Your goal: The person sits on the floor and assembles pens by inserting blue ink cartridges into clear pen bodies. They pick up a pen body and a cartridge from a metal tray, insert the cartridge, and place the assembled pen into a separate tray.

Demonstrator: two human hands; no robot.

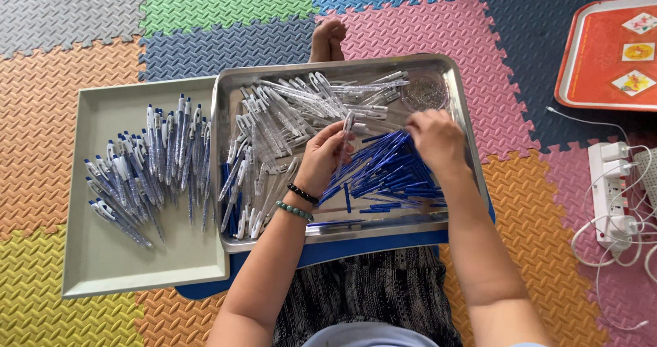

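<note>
Left hand [321, 157] holds a clear pen barrel [344, 138] (upright) over the steel tray [462, 107].

Under both hands the steel tray [460, 107] is silver, holding clear pen barrels [308, 97] above the left hand [323, 157] and blue refills [390, 169] below the right hand [436, 138]. Left of them, a pale grey-green tray [109, 265] carries blue-and-white pens [147, 165]. The foam floor mat [68, 80] shows orange, green, pink, blue and yellow squares.
</note>
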